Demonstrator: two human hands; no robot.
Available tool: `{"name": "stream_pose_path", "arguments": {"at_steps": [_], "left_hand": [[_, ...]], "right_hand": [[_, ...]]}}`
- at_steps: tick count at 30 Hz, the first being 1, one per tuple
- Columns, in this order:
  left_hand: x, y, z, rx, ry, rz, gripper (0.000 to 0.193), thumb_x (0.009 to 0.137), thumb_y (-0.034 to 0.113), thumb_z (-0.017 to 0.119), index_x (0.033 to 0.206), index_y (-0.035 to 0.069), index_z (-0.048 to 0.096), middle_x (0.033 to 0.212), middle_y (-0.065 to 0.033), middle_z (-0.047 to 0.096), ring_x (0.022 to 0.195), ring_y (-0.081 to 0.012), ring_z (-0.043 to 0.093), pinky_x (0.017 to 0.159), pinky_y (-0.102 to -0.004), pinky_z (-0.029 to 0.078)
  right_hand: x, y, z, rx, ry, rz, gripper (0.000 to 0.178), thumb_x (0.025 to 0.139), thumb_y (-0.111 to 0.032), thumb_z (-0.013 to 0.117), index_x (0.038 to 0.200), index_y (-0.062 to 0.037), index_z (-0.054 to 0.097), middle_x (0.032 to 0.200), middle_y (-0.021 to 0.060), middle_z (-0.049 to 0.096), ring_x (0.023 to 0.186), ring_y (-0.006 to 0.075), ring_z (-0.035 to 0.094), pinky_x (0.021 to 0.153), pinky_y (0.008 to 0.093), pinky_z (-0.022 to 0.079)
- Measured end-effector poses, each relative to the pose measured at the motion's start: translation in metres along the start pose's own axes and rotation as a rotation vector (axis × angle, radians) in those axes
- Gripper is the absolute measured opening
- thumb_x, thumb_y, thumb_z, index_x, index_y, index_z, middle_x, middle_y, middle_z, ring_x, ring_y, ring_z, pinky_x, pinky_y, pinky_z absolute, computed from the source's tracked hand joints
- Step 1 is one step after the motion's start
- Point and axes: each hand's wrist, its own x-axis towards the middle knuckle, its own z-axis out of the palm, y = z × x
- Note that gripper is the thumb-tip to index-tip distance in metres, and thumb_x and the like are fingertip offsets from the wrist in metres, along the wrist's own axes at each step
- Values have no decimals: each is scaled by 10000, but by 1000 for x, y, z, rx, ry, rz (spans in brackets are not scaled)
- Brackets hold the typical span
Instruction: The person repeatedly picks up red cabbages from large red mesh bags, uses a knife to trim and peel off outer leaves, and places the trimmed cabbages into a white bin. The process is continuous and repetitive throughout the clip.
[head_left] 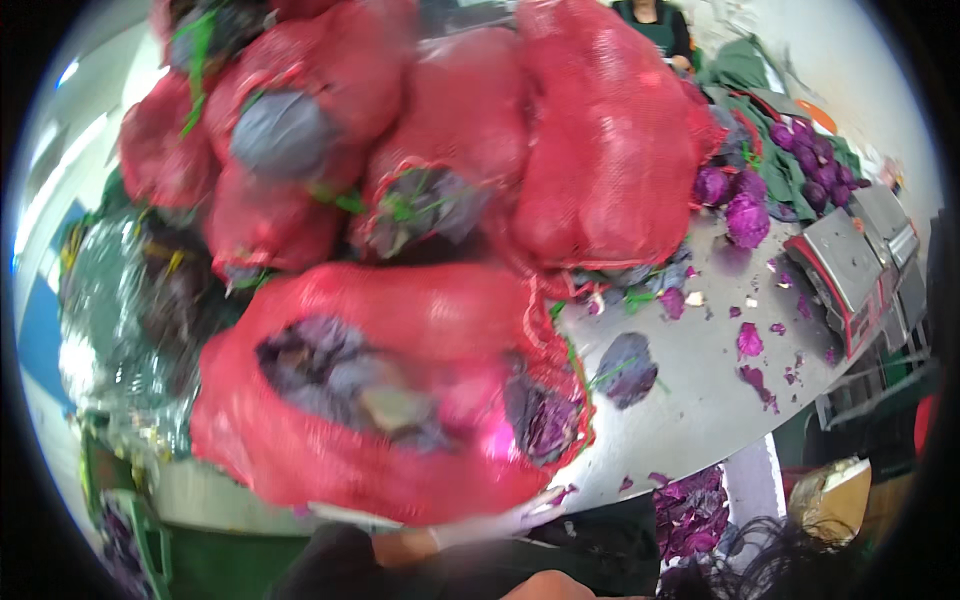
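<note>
My left hand (450, 538) is low at the table's near edge, just below a red mesh sack (330, 470). Its bare wrist comes out of a dark sleeve, and the hand is a pale pink blur; its fingers do not show clearly. A patch of bare skin at the lower edge may be part of my right arm or hand; no fingers show. The sack lies on its side, with red cabbages (340, 375) showing through a long opening. Another cabbage (550, 425) shows at its right end, beside green string. A loose cabbage leaf (627, 370) lies to the right.
Several more filled red mesh sacks (605, 140) are piled behind. Peeled cabbages (747, 212) and a grey metal device (845, 255) stand at the right on the steel table (690, 410). Below is a white bin (755, 480) of purple trimmings. A person (650, 30) is at the back.
</note>
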Motion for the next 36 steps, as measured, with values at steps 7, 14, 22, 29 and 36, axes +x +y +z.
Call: {"name": "stream_pose_path", "arguments": {"at_steps": [7,14,22,29,36], "left_hand": [[-78,30,-18,-92,76,144,521,948,105,532,1461,46,456,1530,-194,426,1334,-345,513,1017,-452,503],[-201,107,29,712,-684,-689,286,914,181,546,1087,25,712,1173,-211,671,916,-364,679,815,-453,545],[-138,-9,4,78,46,-893,300,917,216,557,1089,27,714,1150,-203,683,921,-353,681,818,-448,543],[-145,-18,-8,32,46,-913,314,919,246,566,1091,29,716,1129,-196,695,927,-343,683,819,-444,542],[-165,34,36,70,50,-896,331,922,276,576,1094,31,717,1109,-190,706,932,-333,685,821,-440,540]], "right_hand": [[20,-5,-6,-114,-130,-134,198,867,-148,637,1019,-41,707,816,124,713,725,211,692,649,386,549],[28,-39,30,-208,-235,-130,214,868,-147,636,1044,-48,707,845,130,722,750,223,703,668,391,557],[71,-116,99,-318,-232,1,233,870,-146,635,1073,-57,707,878,137,731,778,237,715,689,396,566],[59,-135,106,-349,-247,47,252,871,-145,635,1098,-64,707,907,143,739,804,250,726,707,400,574],[30,-73,43,-378,-307,11,271,872,-144,634,1124,-72,706,936,150,748,829,262,737,726,405,581]]}}
